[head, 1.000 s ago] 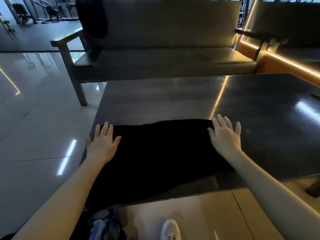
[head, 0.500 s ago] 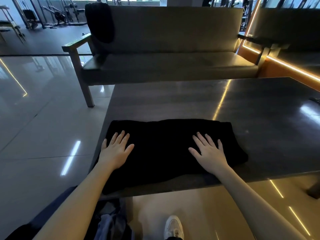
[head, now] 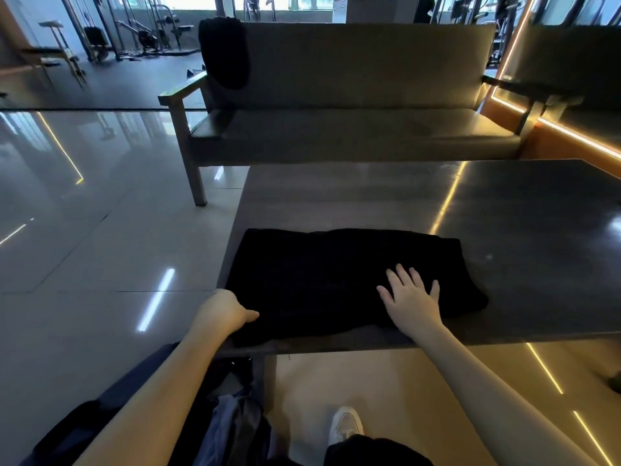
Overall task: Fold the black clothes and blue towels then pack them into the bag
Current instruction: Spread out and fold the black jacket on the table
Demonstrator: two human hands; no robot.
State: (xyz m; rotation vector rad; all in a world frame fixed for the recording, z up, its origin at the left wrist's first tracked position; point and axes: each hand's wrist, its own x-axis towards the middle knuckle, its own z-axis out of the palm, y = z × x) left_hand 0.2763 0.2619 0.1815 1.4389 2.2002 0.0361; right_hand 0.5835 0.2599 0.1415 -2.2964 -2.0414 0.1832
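A folded black garment (head: 322,280) lies flat near the front left corner of the dark table (head: 504,213). My left hand (head: 223,312) is at the garment's left edge, fingers curled under and thumb on top, pinching the cloth. My right hand (head: 411,294) rests flat on the garment's right half with fingers spread. Another black garment (head: 225,52) hangs over the left end of the bench backrest. A dark bag (head: 134,415) with bluish cloth (head: 232,422) inside sits on the floor below the table's left corner, partly hidden by my left arm.
A long grey bench (head: 353,129) with wooden arms stands behind the table. Glossy tiled floor (head: 84,264) spreads to the left. My white shoe (head: 344,425) shows under the table edge. Gym equipment stands far back.
My left hand slid from flat on the garment to its left edge and curled around the cloth. My right hand stayed flat, shifting slightly. The view tilted up a little.
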